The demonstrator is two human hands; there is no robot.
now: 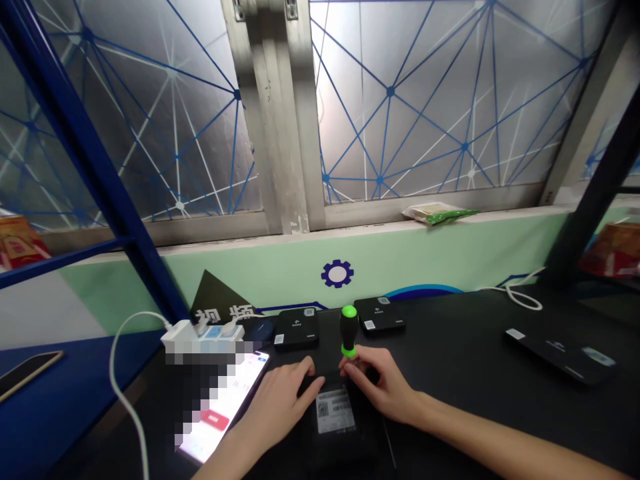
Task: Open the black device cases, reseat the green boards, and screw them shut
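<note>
A black box with a white label lies on the dark table in front of me. My left hand rests on its left side, fingers bent over the edge to hold it down. My right hand pinches the lower shaft of a screwdriver with a black and green handle, which stands upright with its tip on the box's far end.
A lit phone lies left of my left hand, beside a white power strip with a cable. Two black boxes sit behind. A flat black device lies at right. Another phone rests on the blue shelf.
</note>
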